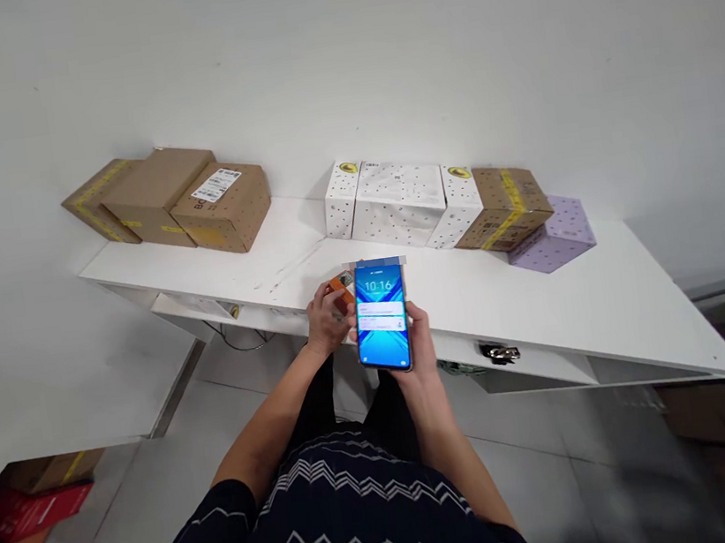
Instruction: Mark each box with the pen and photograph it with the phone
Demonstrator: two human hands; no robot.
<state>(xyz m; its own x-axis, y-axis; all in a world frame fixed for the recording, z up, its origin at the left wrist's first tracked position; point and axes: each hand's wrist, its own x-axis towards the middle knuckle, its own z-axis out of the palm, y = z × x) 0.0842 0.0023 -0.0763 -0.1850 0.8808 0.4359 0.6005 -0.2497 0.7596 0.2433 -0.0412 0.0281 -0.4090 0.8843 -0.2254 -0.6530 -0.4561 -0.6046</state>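
My right hand (417,343) is closed around a smartphone (383,340), held upright with its lit blue lock screen facing me and reading 10:16. Left of the phone, my left hand (326,319) has its fingers curled on a small orange box (339,292). Part of that box is hidden behind the phone and my fingers. Both hands are over the front edge of a long white table (295,263).
Brown cartons (158,191) stand at the table's back left. Along the wall sit white dotted boxes (398,191), a taped brown carton (511,207) and a purple box (558,232). A shiny dark object (501,353) lies in the shelf under the tabletop.
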